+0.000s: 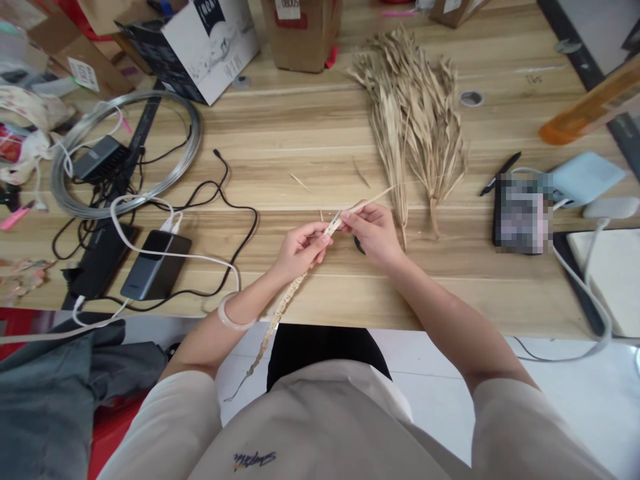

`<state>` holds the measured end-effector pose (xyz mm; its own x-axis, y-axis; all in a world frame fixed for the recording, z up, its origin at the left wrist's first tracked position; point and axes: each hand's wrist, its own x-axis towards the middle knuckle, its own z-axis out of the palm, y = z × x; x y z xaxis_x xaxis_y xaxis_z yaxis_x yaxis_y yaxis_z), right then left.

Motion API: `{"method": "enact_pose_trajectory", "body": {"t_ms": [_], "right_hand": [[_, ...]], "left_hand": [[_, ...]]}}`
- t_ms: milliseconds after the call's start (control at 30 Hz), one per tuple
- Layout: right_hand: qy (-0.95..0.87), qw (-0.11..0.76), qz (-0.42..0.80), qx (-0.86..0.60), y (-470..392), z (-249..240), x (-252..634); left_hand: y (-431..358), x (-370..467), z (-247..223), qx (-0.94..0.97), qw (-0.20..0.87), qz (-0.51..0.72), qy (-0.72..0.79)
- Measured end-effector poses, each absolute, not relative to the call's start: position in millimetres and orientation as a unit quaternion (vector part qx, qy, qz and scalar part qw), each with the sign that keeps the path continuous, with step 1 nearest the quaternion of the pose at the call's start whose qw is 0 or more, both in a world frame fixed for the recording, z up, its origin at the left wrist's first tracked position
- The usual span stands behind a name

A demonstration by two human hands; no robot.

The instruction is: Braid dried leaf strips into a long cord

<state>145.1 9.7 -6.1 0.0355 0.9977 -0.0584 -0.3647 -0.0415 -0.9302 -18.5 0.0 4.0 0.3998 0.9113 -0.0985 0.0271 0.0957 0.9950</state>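
Observation:
A pale braided straw strip runs from my fingers down over the table's front edge, its thin tail hanging free. My left hand pinches the upper end of this braid between thumb and fingers. Just to the right, my right hand is closed on a loose straw strand that leaves the braid's end and sticks out to the upper right. Both hands are close together above the wooden table. Beyond the right hand lie two bundles of dried leaves, their stems toward me.
At left are a coil of wire, a power bank and tangled cables. Boxes stand along the back. On the right lie a pen, a light blue case, a notebook and an orange bottle.

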Motion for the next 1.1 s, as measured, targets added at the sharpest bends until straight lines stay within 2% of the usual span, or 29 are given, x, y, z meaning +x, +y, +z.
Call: {"method": "enact_pose_trajectory", "body": {"t_ms": [367,633,900,1100], "right_hand": [[-0.337,0.567,0.627,-0.415,8,-8,142],[-0.359,0.528,0.642,-0.425,5,-4,139],[-0.331,0.529,0.625,-0.469,4,2,140],[-0.350,0.529,0.631,-0.447,4,2,142]], "left_hand": [[1,-15,12,0.453,0.705,0.350,0.419],[3,-17,13,0.478,0.644,0.328,0.499],[-1,-18,13,0.553,0.608,0.322,0.470],[-1,-19,13,0.517,0.618,0.330,0.493]]}}
